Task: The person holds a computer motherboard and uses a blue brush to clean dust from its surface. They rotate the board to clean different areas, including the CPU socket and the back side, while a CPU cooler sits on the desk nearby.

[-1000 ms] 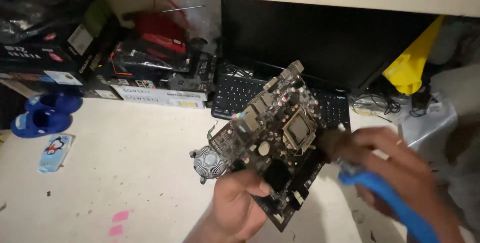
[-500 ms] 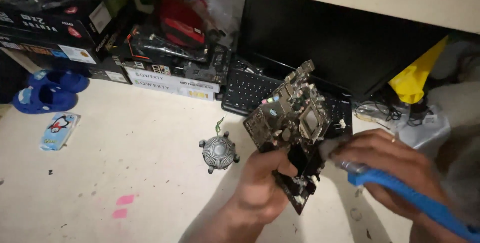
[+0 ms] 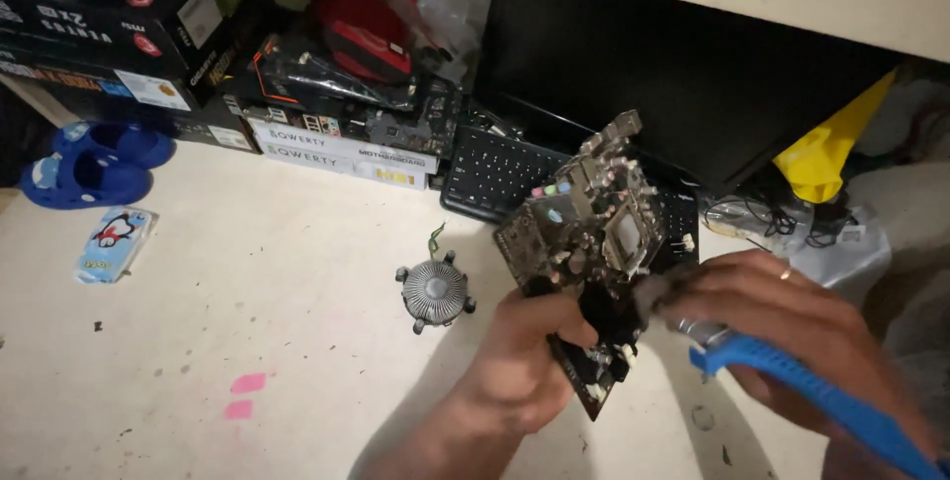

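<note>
1. Motherboard [image 3: 594, 242] tilted on edge above the pale floor [image 3: 247, 272], long axis from 7 to 1 o'clock, socket side facing 3 o'clock.
2. Left hand [image 3: 520, 361] clamped on the board's lower edge, directly at 6 o'clock of it, the nearer of the two.
3. Right hand [image 3: 782, 327] closed round a blue-handled brush [image 3: 811, 396], at 4 o'clock of the board, bristle end touching the lower right edge.
4. Round cooler fan [image 3: 433, 292] flat on the floor at 9 o'clock of the left hand, apart from it.
5. Long white and black boxes [image 3: 336, 148] stacked at 11 o'clock; black keyboard [image 3: 495, 173] behind the board.
6. Small light-blue packet [image 3: 114, 242] with a penguin picture far at 9 o'clock; blue slippers [image 3: 89, 163] above it; pink marks [image 3: 242, 396] at 8 o'clock.
</note>
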